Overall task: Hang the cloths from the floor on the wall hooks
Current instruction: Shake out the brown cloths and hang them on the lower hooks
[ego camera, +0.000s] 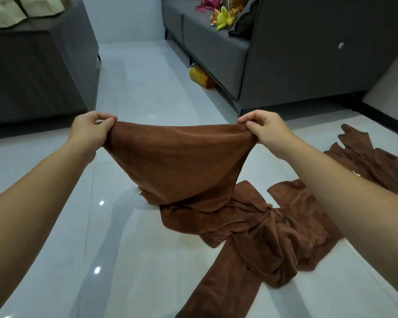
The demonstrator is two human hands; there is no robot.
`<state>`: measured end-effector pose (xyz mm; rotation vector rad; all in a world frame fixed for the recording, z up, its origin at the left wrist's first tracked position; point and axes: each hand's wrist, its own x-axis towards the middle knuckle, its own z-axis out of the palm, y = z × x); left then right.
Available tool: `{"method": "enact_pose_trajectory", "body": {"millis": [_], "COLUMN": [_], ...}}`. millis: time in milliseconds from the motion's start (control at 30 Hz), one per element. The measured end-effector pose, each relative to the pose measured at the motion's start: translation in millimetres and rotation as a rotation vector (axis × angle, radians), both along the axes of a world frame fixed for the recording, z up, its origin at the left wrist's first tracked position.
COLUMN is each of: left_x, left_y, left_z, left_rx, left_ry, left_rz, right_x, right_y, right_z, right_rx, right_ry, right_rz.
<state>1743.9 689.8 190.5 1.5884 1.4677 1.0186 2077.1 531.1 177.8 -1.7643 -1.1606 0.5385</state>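
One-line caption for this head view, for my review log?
Both hands, left hand and right hand, pinch a brown cloth by its top edge, above more brown cloths on the tiled floor.

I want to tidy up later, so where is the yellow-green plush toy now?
In the head view, the yellow-green plush toy lies at upper right on the seat of the grey sofa, beside a dark cushion.

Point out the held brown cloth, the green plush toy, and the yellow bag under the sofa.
held brown cloth [179, 161]: head view, middle of the stretched panel.
green plush toy [224, 18]: head view, its body.
yellow bag [197, 75]: head view, its front face.
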Motion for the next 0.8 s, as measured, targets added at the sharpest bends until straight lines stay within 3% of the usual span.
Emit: {"method": "enact_pose_trajectory", "body": {"millis": [100,167,333,467,533,600,700,800], "left_x": [0,0,1,-2,-5,-8,-6,0], "left_y": [-1,-2,-7,-7,-7,-7,-7,-5], "left_z": [4,4,7,16,22,26,28,27], "left_rx": [0.008,-0.006,-0.051,-0.164,-0.196,-0.157,-0.019,0.047], "left_ry": [0.14,0.176,0.095,-0.22,-0.345,-0.251,-0.025,-0.008], "left_rz": [0.002,-0.002,0.008,0.008,-0.094,-0.234,-0.28,-0.234], "right_x": [1,4,6,11,13,16,21,27], "right_y": [-3,-5,-11,-9,-11,-14,-15,-18], "right_z": [-2,-5,-5,6,13,17,22,24], "right_rx": [-0.105,-0.183,-0.142,0.0,0.063,0.12,0.155,0.109], "right_ry": [-0.175,-0.148,0.109,0.569,0.687,0.726,0.691,0.631], "right_rz": [-0.02,-0.031,-0.162,-0.141,-0.069,0.038,0.102,0.094]}}
